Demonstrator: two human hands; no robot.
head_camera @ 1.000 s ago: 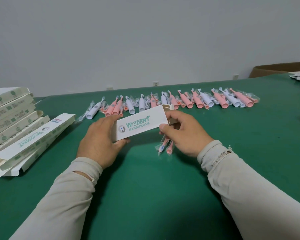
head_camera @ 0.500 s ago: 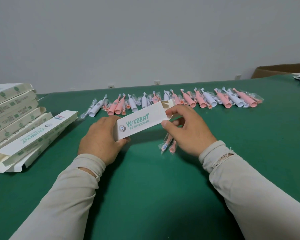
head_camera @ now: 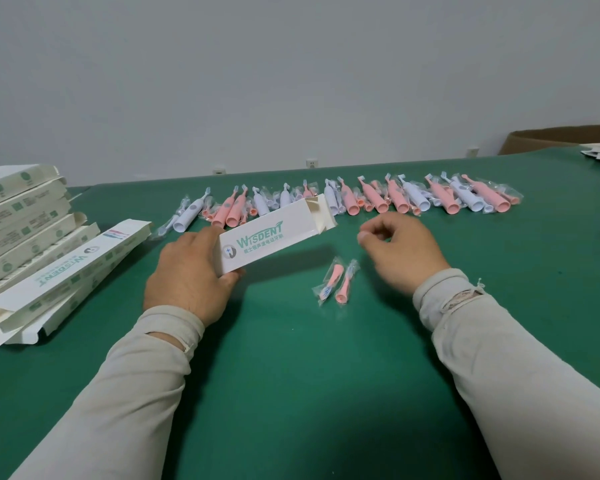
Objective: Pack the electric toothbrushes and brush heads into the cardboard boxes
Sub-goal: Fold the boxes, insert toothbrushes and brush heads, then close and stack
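On the green worktop (head_camera: 291,375) I see stacked boxes (head_camera: 25,230) left of the white carton (head_camera: 274,233), a toothbrush row (head_camera: 361,199) behind it, my left hand (head_camera: 187,271) grasping its near end, my right hand (head_camera: 402,251) loosely curled, grip empty, and two bagged brush heads (head_camera: 336,282) between them.

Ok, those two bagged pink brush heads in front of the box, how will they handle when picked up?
The brush heads look small, so probably light. Their clear bags look crinkly and likely slippery. The round stems might roll if nudged, though the bags should dampen that.
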